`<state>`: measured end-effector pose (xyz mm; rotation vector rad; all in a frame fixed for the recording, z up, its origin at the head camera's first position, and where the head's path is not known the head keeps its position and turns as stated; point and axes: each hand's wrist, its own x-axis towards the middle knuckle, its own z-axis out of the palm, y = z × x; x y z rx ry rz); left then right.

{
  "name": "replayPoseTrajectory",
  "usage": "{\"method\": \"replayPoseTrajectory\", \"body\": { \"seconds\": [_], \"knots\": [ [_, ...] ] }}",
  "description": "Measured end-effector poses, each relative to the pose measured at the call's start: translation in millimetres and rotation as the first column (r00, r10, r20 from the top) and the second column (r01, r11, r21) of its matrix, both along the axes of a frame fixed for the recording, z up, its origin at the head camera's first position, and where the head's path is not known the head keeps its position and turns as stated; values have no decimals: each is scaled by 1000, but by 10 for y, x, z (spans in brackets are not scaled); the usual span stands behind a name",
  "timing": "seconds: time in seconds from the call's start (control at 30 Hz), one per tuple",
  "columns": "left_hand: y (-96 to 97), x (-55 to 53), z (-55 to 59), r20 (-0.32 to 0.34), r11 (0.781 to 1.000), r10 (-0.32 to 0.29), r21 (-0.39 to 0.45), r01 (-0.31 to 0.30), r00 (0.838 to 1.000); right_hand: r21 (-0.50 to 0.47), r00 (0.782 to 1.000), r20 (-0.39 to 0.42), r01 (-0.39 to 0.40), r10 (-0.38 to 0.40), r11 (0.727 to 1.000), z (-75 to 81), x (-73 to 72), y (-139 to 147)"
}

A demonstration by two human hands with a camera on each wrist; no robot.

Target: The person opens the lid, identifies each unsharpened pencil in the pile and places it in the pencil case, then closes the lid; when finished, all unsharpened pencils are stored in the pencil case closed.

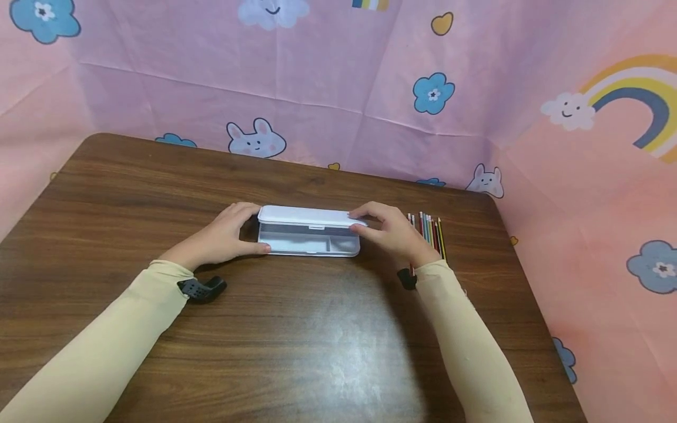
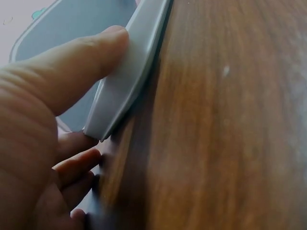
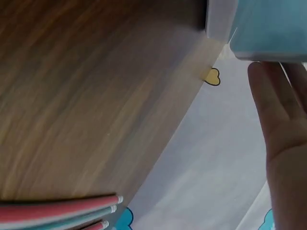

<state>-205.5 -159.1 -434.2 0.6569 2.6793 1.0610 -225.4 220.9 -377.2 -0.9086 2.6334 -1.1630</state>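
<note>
A white pencil case [image 1: 296,242] rests on the wooden table with its lid [image 1: 304,215] raised part way. Its tray looks bare inside, with a divider towards the right. My left hand [image 1: 222,236] grips the case's left end. In the left wrist view that thumb [image 2: 91,57] presses on the front wall [image 2: 127,72], while the other fingers reach round the end. At the lid's right end, my right hand [image 1: 388,230] pinches the edge between thumb and fingers. The right wrist view has fingertips at the edge of the lid [image 3: 273,31].
Several pencils [image 1: 422,223] lie side by side on the table [image 1: 296,329], right of the case and partly hidden by my right forearm. A pink patterned cloth [image 1: 328,76] hangs behind the table and along its right side. Black wrist devices [image 1: 203,289] sit at both cuffs.
</note>
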Motion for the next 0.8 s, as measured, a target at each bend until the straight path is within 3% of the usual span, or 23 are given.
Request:
{"method": "replayPoseTrajectory", "body": {
  "seconds": [0.13, 0.27, 0.47, 0.63, 0.7, 0.8],
  "knots": [
    [-21, -1, -20, 15, 1000, 15, -20, -14, 1000, -111, 986, 102, 140, -129, 984, -23, -9, -27],
    [-27, 0, -40, 24, 1000, 15, -14, -15, 1000, -237, 947, 246, 264, -205, 935, -31, -54, -72],
    [-22, -3, -33, 20, 1000, 9, -4, -9, 1000, -301, 906, 276, 399, -321, 866, -47, -240, -109],
    [-17, 6, -12, 24, 1000, 10, -3, -10, 1000, -357, 825, 396, 543, -403, 760, -83, -393, -158],
    [-16, 8, -13, 22, 1000, 11, -4, -11, 1000, -350, 807, 409, 569, -425, 744, -92, -434, -184],
    [-15, 12, -23, 19, 1000, 13, -3, -13, 1000, -330, 799, 400, 583, -449, 743, -106, -477, -224]
  ]
}}
